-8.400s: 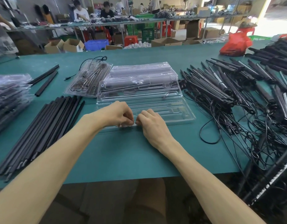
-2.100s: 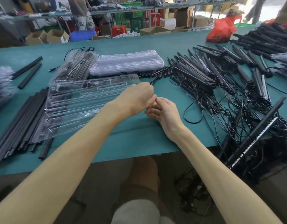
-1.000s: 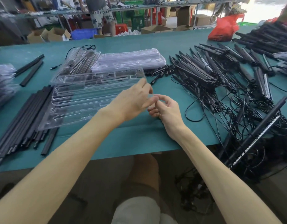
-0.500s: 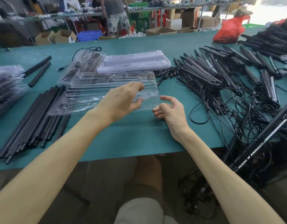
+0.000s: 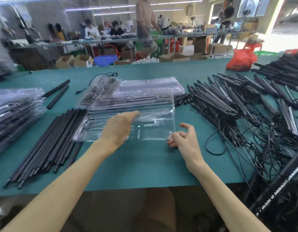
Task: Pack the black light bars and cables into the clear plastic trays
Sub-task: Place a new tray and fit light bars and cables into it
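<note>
Near the middle of the green bench point(image 5: 136, 166), an open clear tray point(image 5: 155, 128), lying flat, hinged lid spread away from the body. Flat on its left half, the left hand point(image 5: 118, 127): fingers straight, tips pointing towards the fold, gripping nothing. At the near right corner, the right hand point(image 5: 184, 138): fingers curled, index lifted; seems to pinch the corner edge between thumb and fingertip, though blur makes the contact hard to read.

Just behind the tray and meeting its far edge, a stack point(image 5: 153, 85) of more clear trays. Left of that stack, a packed tray point(image 5: 101, 91), tilted, with dark parts inside and a thin black lead point(image 5: 109, 74) looping out at its far end.

Left of the open tray, a row of plain black bars point(image 5: 49, 144), laid parallel, far ends tucked under the tray's left edge. Further left, bagged bundles point(image 5: 14, 113). Beyond them, two loose bars point(image 5: 57, 94), side by side.

Right of the tray, a wide heap point(image 5: 237, 106) of bars, with tangled black cables point(image 5: 215, 144) spilling down to the bench's near edge and over it. Near the far right corner, a red bag point(image 5: 240, 61). Across the aisle, people sitting and standing at another long bench.
</note>
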Demonstrator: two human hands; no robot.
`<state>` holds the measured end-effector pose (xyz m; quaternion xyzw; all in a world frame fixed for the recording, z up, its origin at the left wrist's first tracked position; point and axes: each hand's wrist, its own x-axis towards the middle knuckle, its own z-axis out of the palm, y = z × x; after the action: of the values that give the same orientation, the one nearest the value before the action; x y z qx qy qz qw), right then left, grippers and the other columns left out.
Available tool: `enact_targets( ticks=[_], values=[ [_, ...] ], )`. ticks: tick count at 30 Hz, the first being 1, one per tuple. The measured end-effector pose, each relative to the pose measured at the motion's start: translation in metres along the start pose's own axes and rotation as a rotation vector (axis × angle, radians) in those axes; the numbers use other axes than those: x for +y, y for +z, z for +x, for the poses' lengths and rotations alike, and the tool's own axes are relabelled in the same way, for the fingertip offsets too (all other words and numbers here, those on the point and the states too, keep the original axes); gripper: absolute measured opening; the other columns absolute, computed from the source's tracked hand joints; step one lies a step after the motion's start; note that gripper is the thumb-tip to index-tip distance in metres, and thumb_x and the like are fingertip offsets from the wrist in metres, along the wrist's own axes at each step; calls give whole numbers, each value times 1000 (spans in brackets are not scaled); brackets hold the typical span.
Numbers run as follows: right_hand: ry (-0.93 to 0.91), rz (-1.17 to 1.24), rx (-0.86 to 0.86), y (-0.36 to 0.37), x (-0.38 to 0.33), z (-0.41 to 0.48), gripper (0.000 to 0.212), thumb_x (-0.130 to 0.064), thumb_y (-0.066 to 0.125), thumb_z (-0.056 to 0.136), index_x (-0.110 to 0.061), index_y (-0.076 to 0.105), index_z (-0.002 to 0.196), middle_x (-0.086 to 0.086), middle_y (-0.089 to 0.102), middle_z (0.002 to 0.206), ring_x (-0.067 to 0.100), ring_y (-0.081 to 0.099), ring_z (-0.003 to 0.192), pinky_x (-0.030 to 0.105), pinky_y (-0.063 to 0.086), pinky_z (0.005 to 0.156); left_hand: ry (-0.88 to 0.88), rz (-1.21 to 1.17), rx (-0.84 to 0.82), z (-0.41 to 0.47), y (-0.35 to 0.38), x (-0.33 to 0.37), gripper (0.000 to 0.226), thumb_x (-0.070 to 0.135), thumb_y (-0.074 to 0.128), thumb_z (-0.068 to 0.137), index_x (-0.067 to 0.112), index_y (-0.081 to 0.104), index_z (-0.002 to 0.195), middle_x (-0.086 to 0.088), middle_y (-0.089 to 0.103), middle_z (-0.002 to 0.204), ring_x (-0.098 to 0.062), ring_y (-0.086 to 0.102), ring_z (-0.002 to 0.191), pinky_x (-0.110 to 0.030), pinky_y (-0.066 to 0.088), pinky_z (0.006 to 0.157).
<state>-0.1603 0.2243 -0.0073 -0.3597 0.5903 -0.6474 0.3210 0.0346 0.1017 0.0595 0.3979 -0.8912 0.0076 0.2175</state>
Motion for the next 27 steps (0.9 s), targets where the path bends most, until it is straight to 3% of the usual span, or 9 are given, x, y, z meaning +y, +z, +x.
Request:
enact_targets(
  ticks=[3, 5, 8, 16, 19, 23, 27],
  values=[
    [17, 10, -5, 4, -4, 1, 45, -24, 54, 101, -20, 37, 143, 1, 76, 92, 21, 75, 77, 41, 60, 80, 71, -64, 74, 3, -7, 2, 48, -5, 47, 100, 18, 57, 141, -7, 68, 131, -33, 67, 114, -48, 55, 91],
    [37, 76, -40, 4, -10, -2, 35, -26, 49, 106, -15, 42, 139, 7, 76, 99, 25, 75, 75, 34, 61, 66, 107, -72, 54, 4, -8, 10, 51, -6, 47, 99, 18, 57, 142, -4, 65, 135, -31, 65, 119, -47, 53, 94],
    [61, 160, -115, 2, -16, -8, 22, -16, 39, 109, -11, 45, 130, 17, 76, 89, 36, 74, 69, 29, 57, 54, 72, -138, 82, 6, -5, 18, 44, -3, 48, 101, 16, 59, 139, -6, 66, 133, -32, 65, 118, -48, 53, 97],
    [82, 132, -119, 2, -11, -4, 19, -7, 32, 105, -4, 47, 118, 19, 75, 82, 41, 73, 67, 33, 59, 56, 33, -264, 212, 27, -18, 15, 24, 11, 54, 104, 15, 70, 123, -7, 76, 108, -29, 73, 93, -48, 58, 85],
    [110, 115, -95, 1, -10, -3, 21, -7, 33, 103, -8, 47, 118, 14, 76, 80, 40, 74, 69, 34, 62, 61, 51, -312, 353, 29, -31, 17, 23, 19, 55, 104, 11, 71, 118, -7, 77, 101, -25, 73, 82, -44, 61, 80],
    [112, 137, -72, -2, -10, -3, 26, -4, 33, 101, -9, 51, 120, 14, 76, 81, 38, 74, 69, 34, 62, 61, 142, -215, 417, 38, -49, 20, 28, 16, 55, 104, 6, 66, 128, -12, 74, 112, -26, 74, 93, -36, 60, 85],
    [105, 145, -66, -1, -13, -5, 23, -5, 35, 103, -11, 52, 116, 14, 76, 80, 37, 74, 69, 33, 62, 62, 206, -27, 338, 28, -52, 19, 35, -4, 55, 98, 10, 66, 129, -9, 71, 123, -32, 72, 102, -50, 60, 82]
  ],
)
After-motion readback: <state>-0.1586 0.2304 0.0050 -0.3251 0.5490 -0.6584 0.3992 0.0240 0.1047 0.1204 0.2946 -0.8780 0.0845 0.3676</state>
